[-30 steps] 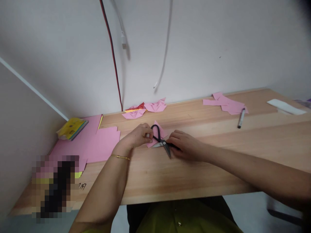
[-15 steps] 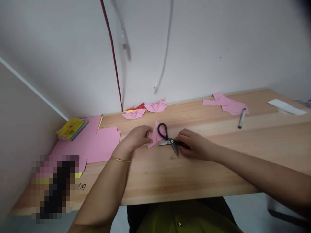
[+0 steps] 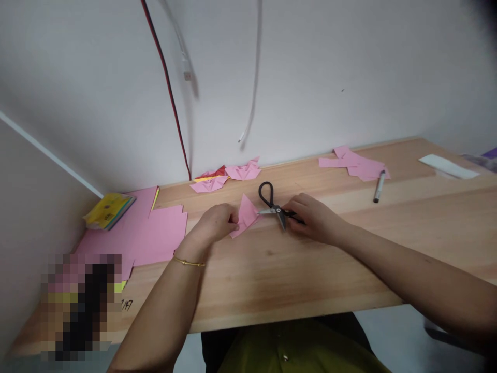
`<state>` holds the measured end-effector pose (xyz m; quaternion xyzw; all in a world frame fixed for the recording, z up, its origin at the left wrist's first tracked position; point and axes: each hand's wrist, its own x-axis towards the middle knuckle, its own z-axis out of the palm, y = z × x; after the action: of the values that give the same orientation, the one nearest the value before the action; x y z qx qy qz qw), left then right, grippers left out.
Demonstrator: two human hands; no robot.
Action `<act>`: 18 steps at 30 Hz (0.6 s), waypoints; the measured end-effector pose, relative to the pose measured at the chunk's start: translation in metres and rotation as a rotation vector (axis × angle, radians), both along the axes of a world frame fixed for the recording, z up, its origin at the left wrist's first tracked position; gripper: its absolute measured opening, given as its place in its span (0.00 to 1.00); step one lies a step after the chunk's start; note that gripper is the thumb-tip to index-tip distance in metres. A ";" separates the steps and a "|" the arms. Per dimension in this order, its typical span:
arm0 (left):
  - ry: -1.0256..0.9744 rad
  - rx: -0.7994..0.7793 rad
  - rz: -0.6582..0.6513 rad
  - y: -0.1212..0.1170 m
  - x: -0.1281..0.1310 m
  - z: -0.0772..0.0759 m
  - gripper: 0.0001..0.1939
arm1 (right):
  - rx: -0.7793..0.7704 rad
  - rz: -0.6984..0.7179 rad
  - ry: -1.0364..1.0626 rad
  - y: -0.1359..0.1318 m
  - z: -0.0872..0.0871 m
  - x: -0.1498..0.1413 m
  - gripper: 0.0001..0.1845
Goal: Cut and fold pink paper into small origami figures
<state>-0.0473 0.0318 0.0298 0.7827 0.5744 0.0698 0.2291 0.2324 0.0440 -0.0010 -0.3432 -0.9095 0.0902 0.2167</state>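
A folded piece of pink paper [image 3: 247, 214] is pinched at its left side between the thumb and fingers of my left hand [image 3: 217, 223], low over the wooden table. My right hand [image 3: 312, 217] grips one black handle of a pair of scissors [image 3: 267, 196]. The scissors' blades are spread, one tip pointing left at the paper's right corner, the other down towards me. Whether that tip touches the paper I cannot tell. The other handle loop stands free, pointing away from me.
Folded pink, red and yellow paper shapes [image 3: 212, 181] lie by the wall. Pink sheets [image 3: 163, 233] and a yellow packet [image 3: 106, 210] are at left. Pink scraps [image 3: 359, 163], a marker [image 3: 379, 186] and a white strip [image 3: 448, 166] lie at right. Cables [image 3: 254, 83] hang down the wall.
My right hand has drawn the scissors a little away from the paper, to the right and farther back. My left hand's fingers have closed on the paper. The view has shifted slightly.
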 end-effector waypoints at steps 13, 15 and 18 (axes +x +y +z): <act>-0.185 -0.068 -0.051 0.001 -0.008 -0.001 0.08 | 0.039 0.032 0.007 -0.002 -0.004 -0.008 0.09; -0.183 -0.071 -0.043 0.002 -0.007 -0.001 0.08 | 0.040 0.084 0.015 -0.005 -0.005 -0.014 0.10; -0.203 -0.075 -0.043 0.003 -0.007 -0.003 0.10 | 0.029 0.148 0.006 -0.007 -0.004 -0.020 0.10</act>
<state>-0.0546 0.0344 0.0264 0.7747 0.5335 0.1221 0.3166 0.2120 0.0374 -0.0046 -0.2715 -0.9329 0.0939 0.2170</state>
